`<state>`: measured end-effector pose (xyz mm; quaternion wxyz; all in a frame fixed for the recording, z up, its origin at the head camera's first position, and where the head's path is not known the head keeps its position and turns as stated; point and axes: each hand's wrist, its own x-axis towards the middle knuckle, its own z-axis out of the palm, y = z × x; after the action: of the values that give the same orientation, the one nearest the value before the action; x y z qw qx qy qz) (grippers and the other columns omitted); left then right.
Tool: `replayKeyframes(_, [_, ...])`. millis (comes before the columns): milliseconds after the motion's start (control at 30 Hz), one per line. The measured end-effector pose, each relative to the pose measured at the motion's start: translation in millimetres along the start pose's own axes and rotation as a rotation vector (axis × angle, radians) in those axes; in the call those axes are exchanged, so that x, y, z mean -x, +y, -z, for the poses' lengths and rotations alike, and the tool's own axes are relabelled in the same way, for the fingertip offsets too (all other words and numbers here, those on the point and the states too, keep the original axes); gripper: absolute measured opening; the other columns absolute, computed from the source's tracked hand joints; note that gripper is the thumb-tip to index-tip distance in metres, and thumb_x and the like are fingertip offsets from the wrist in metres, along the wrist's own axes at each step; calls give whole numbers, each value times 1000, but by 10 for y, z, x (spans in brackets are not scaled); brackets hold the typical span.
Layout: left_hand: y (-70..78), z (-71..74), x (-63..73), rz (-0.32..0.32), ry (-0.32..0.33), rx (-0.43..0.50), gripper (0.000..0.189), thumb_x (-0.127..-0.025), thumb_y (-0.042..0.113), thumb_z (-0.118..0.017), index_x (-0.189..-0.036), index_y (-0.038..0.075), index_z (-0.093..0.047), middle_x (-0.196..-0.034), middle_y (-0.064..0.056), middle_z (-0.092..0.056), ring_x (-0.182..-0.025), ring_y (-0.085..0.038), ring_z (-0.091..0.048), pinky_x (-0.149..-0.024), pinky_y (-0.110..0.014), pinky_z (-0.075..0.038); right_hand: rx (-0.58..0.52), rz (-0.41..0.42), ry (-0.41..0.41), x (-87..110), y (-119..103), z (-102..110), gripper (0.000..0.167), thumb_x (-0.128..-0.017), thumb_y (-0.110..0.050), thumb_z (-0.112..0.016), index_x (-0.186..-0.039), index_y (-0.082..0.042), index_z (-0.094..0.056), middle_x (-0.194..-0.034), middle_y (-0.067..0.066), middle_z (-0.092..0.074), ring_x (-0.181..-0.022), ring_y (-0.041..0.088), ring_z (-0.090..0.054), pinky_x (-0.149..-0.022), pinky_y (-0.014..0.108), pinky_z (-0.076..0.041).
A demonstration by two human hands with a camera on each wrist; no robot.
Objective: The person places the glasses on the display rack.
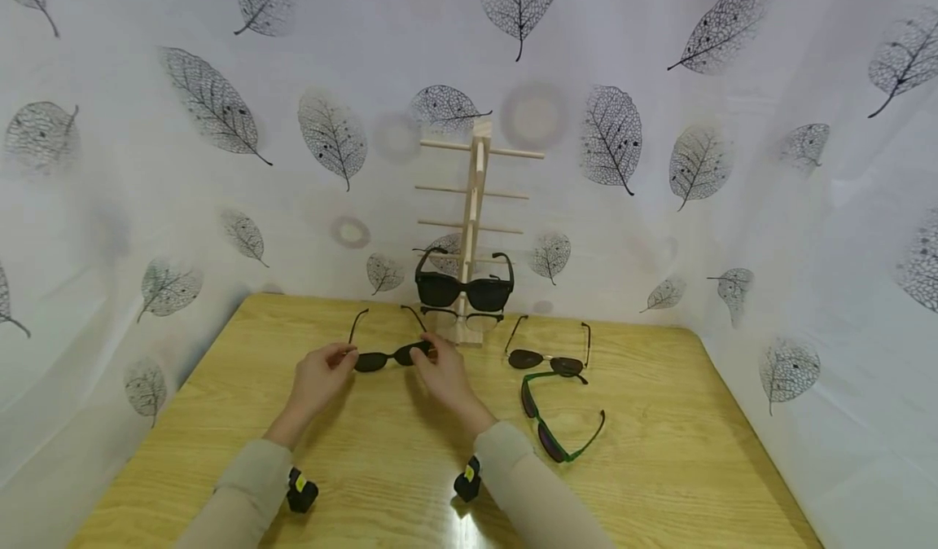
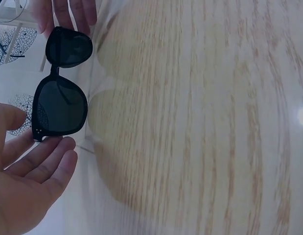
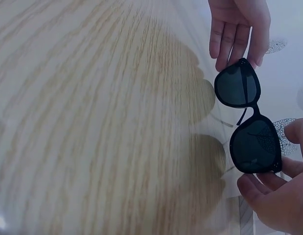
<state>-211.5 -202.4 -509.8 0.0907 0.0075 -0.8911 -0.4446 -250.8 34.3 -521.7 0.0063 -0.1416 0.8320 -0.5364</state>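
Black sunglasses (image 1: 371,362) with dark lenses are held between both hands, front toward me, temples unfolded and pointing away. My left hand (image 1: 318,378) grips their left end; in the left wrist view its fingers (image 2: 48,166) are at the frame's lower corner. The right end is in my right hand (image 1: 445,376), with fingers (image 3: 268,188) at the corner in the right wrist view. Reflections of the lenses show on the tabletop beside them. Just behind rises a wooden display rack (image 1: 472,199), bearing larger black sunglasses (image 1: 464,292) and, below, half-rimmed glasses (image 1: 484,321).
Aviator sunglasses (image 1: 545,360) rest on the wooden table (image 1: 659,435) right of the rack. Nearer me lie green-framed sunglasses (image 1: 550,439) with unfolded temples. Several bare crossbars form the rack's upper part. A white leaf-patterned curtain (image 1: 410,36) surrounds the table's back and sides.
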Motion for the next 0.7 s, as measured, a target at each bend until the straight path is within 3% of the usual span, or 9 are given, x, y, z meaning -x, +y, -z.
replayKeyframes(200, [11,22,28,17,-1,3,32,-107,20,-63,-128,-2,-73,-115,-22,-76,-100,-32,-72,-82,-36,-59,7,-4,13,8,-26,-7,42,-107,-24,-60,-140,2,-63,-132,21,-67,-111,35,-69,-91,47,-60])
replayKeyframes(467, [17,57,93,46,21,36,32,-106,21,-65,-129,0,-73,-120,-21,-76,-107,-34,-72,-89,-37,-59,27,9,12,29,-37,-12,41,-107,-25,-61,-137,2,-66,-131,20,-69,-110,35,-71,-90,45,-61])
replayKeyframes(700, [30,133,139,69,44,86,31,-104,21,-69,-127,2,-75,-113,-18,-78,-91,-9,-68,-77,-18,-53,14,34,23,49,-52,-15,35,-107,-25,-62,-130,1,-70,-126,17,-72,-102,31,-72,-82,37,-61])
